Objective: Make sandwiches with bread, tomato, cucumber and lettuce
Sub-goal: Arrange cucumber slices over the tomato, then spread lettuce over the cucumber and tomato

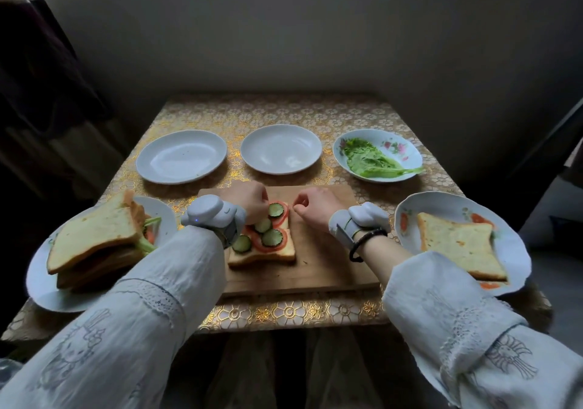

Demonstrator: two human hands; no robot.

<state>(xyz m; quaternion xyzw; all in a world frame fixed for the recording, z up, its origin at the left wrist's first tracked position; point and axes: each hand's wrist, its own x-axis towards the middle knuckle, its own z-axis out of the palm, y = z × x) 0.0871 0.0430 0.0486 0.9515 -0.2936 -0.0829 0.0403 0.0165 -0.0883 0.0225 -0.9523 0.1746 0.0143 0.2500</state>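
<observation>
A bread slice (pixel 277 252) lies on the wooden cutting board (pixel 328 269), topped with tomato slices (pixel 265 246) and several cucumber rounds (pixel 272 237). My left hand (pixel 254 201) hovers over the slice's far left part, fingers curled down onto the toppings; what they touch is hidden. My right hand (pixel 314 208) sits just right of the slice's far corner, its fingers curled with thumb and forefinger pinched together; nothing shows between them. Lettuce (pixel 372 160) lies in a flowered bowl (pixel 407 151) at the back right. A single bread slice (pixel 457 244) rests on the right plate (pixel 514 241).
Finished sandwiches (pixel 94 244) are stacked on a plate (pixel 41 285) at the left. Two bare white plates (pixel 181 157) (pixel 280 149) stand behind the board. The table's gold patterned cloth (pixel 284 310) reaches the front edge. A wall is close behind.
</observation>
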